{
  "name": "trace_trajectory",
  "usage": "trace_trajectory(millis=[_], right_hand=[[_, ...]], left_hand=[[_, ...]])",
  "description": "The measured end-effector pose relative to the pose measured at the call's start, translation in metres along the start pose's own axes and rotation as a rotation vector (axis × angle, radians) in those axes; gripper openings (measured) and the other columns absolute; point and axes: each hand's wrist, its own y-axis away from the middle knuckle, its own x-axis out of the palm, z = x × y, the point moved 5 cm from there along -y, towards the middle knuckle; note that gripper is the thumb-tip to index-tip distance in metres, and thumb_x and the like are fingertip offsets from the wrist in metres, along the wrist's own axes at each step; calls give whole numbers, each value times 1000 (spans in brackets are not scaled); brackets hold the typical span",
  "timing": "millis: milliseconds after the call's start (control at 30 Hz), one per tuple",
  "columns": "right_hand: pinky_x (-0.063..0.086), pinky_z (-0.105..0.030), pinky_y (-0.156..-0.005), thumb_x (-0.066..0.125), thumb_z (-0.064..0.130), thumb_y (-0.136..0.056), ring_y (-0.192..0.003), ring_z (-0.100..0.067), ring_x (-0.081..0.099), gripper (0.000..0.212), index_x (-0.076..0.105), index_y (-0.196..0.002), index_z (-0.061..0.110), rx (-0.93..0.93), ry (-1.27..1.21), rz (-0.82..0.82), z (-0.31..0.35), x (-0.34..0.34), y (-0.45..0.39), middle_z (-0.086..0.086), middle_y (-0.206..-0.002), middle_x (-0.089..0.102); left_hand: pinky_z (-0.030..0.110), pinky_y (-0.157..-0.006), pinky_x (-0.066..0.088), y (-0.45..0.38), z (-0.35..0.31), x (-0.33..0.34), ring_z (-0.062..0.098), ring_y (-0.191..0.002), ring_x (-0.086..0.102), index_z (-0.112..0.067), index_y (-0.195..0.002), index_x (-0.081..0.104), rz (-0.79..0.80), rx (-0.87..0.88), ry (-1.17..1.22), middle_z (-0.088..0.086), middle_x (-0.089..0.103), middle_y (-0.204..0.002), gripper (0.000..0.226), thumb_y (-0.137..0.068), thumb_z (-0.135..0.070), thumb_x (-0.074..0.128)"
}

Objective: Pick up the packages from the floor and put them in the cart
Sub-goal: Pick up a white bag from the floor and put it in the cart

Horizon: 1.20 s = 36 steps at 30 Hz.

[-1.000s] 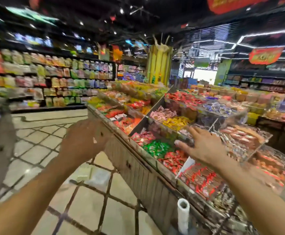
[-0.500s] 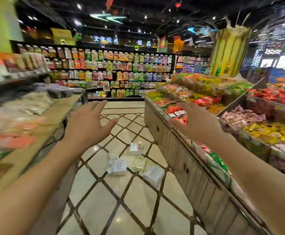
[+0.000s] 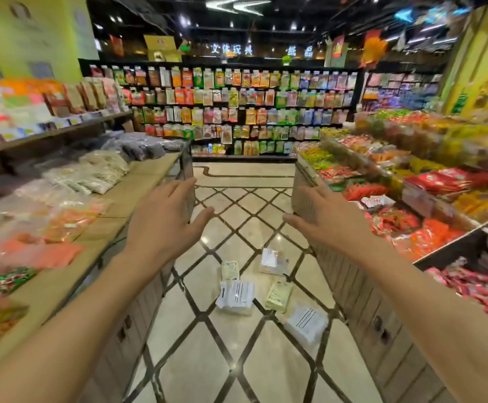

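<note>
Several packages lie scattered on the tiled aisle floor ahead of me: a white one with black bars [image 3: 236, 294], a small pale green one [image 3: 230, 270], a clear white one [image 3: 273, 261], a light green one [image 3: 279, 295] and a white one nearest me [image 3: 305, 321]. My left hand [image 3: 164, 221] and my right hand [image 3: 328, 218] are stretched forward above them with fingers straight, holding nothing. No cart is in view.
A wooden display counter [image 3: 138, 199] with bagged goods runs along the left. A counter [image 3: 350, 286] of sweets bins lines the right. Stocked shelves [image 3: 237, 109] close the aisle's far end. The tiled floor [image 3: 237, 359] lies between the counters.
The view has swung left from the sweets bins to face down the aisle. The packages on the floor came into view and now sit centred below both hands.
</note>
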Motion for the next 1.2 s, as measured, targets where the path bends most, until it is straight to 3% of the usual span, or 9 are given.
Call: trace_trajectory(millis=[200,567,900,1200], right_hand=[[46,-52,-112,39,81,-92,-147,-28,45,86,34,-161,29,11,-10,33,-15,79,-118,-3,-163,44],[42,-51,-113,47,74,-96,-150,-31,37,82,30,-163,31,200,-140,32,-62,188,-330,-2,-164,41],[41,-50,-112,47,74,-95,-151,-27,37,80,35,-161,31,185,-154,63,-93,276,-476,2,-163,41],[38,-51,-115,34,83,-92,-152,-26,36,87,34,-162,32,160,-148,189,-145,421,-609,-1,-166,39]], left_hand=[[44,-110,40,-91,36,81,32,-139,50,-21,-159,42,33,-49,-31,8,54,-156,71,-99,-57,56],[48,-108,47,-303,112,252,31,-134,58,-14,-149,57,114,40,84,9,65,-144,77,-90,-63,51],[50,-107,46,-437,142,383,31,-133,59,-15,-148,58,193,40,65,8,65,-144,75,-91,-62,47],[53,-106,48,-544,166,546,39,-132,60,-9,-140,65,305,25,-37,19,63,-145,82,-89,-67,38]])
